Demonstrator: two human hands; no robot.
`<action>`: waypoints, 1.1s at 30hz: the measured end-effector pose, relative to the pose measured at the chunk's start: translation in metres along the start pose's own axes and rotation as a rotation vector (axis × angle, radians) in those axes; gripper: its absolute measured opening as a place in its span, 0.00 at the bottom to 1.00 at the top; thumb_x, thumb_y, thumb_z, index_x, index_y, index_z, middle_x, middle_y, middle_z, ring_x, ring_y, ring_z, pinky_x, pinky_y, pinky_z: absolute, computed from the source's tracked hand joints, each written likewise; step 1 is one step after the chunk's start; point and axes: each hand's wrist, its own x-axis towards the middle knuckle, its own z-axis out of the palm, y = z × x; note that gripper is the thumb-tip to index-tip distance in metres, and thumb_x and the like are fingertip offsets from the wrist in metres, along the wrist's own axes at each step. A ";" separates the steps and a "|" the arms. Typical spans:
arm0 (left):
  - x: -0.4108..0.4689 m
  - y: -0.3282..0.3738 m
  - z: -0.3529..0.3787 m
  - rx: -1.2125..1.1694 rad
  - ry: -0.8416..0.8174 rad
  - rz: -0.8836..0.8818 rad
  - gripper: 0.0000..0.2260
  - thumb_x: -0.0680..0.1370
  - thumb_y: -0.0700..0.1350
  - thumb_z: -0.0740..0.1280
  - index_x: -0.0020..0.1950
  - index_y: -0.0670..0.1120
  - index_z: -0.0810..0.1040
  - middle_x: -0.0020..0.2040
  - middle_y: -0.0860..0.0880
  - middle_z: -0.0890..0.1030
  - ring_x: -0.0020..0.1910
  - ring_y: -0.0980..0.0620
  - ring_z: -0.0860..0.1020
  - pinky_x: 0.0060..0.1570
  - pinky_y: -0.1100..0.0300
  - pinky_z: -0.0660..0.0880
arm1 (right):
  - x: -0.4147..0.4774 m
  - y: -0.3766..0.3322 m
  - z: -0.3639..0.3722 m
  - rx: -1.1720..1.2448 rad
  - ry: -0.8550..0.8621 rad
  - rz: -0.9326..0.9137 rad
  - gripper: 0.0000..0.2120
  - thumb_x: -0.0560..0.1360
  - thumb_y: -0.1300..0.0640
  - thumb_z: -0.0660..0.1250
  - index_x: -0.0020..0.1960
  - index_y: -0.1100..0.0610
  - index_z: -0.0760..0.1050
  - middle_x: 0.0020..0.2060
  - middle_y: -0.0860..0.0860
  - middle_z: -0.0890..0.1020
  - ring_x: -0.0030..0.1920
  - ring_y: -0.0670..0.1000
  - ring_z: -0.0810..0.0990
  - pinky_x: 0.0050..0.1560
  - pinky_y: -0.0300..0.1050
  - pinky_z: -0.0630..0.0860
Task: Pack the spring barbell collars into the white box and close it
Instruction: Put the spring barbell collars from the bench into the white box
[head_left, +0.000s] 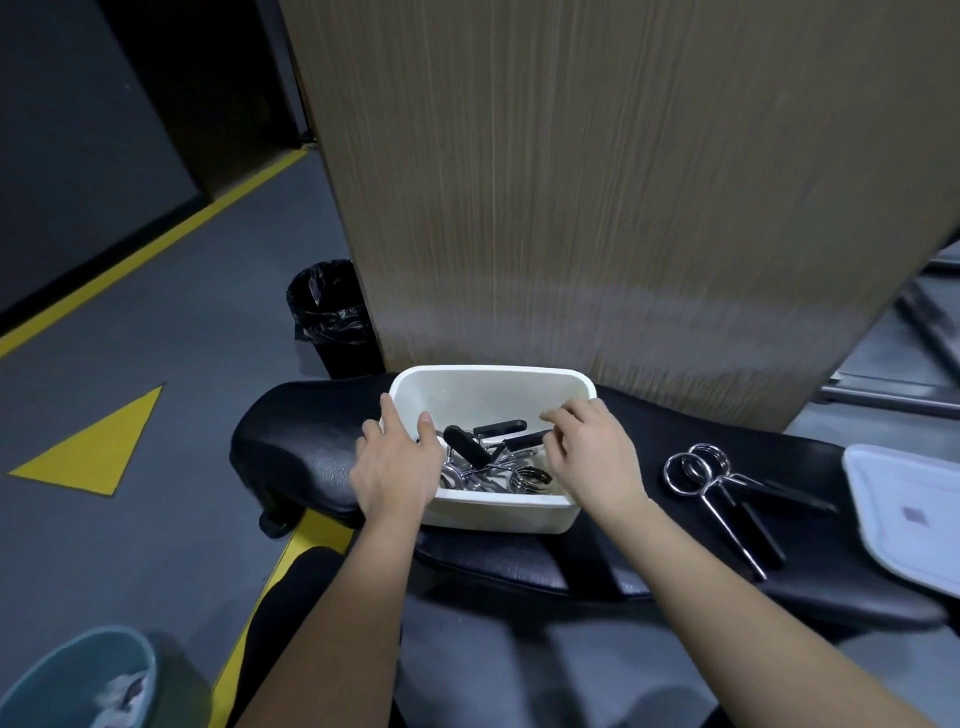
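The white box (493, 387) stands open on a black padded bench (291, 452). Several chrome spring collars with black handles (491, 462) lie jumbled inside it. My left hand (397, 462) grips the box's left wall, thumb inside and fingers outside. My right hand (592, 452) hovers over the box's right end with fingers spread, fingertips just above a black handle, nothing held. Two more spring collars (722, 483) lie on the bench to the right of the box. The white lid (909, 514) rests flat at the bench's far right.
A tall wood-grain panel (597, 182) rises right behind the bench. A black lined bin (332, 317) stands on the grey floor to the left, with yellow floor markings (98, 441). A light blue bin (78, 680) sits at the lower left. Metal rails (914, 332) lie at the right.
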 end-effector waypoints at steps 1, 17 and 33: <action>0.000 0.000 0.000 0.003 -0.003 0.003 0.30 0.81 0.63 0.49 0.81 0.52 0.52 0.68 0.43 0.71 0.64 0.42 0.72 0.51 0.46 0.71 | -0.007 0.004 -0.004 0.090 0.080 0.042 0.13 0.74 0.59 0.66 0.57 0.55 0.82 0.51 0.49 0.80 0.51 0.54 0.76 0.45 0.48 0.78; -0.005 -0.007 -0.002 0.048 0.003 0.077 0.32 0.80 0.62 0.55 0.81 0.50 0.53 0.70 0.41 0.71 0.62 0.35 0.75 0.56 0.46 0.72 | -0.122 0.114 -0.028 -0.306 -0.425 0.761 0.19 0.76 0.56 0.63 0.66 0.61 0.72 0.63 0.60 0.75 0.64 0.63 0.71 0.62 0.55 0.71; -0.011 0.001 -0.005 0.086 -0.079 0.098 0.36 0.79 0.60 0.59 0.82 0.48 0.50 0.71 0.41 0.68 0.62 0.36 0.74 0.55 0.47 0.72 | -0.056 0.083 -0.076 0.677 0.143 0.760 0.08 0.79 0.57 0.67 0.55 0.53 0.84 0.49 0.51 0.82 0.52 0.52 0.81 0.53 0.44 0.74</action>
